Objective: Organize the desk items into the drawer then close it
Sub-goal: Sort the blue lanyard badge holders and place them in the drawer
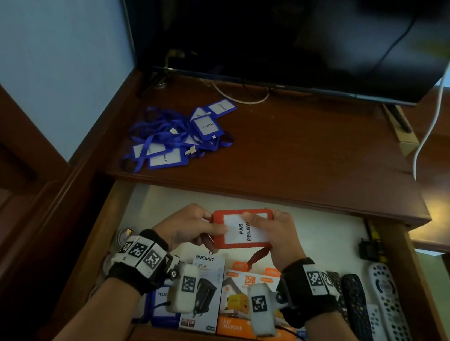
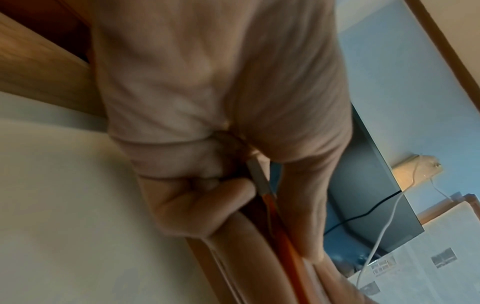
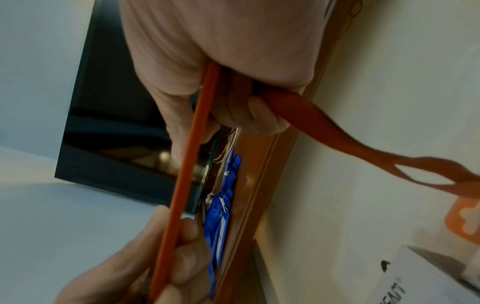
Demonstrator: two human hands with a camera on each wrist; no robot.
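Note:
A red badge holder with a white card reading "PAS PELAWAT" hangs above the open drawer. My left hand pinches its left edge and my right hand grips its right edge. Its red lanyard dangles below; in the right wrist view the red lanyard trails from under my curled fingers, and the badge holder shows edge-on. A pile of blue badge holders with tangled lanyards lies on the desk's left side.
In the drawer lie a white charger box, an orange charger box, a blue badge, several remotes at right and black connectors. A TV stands at the desk's back, with a white cable hanging right.

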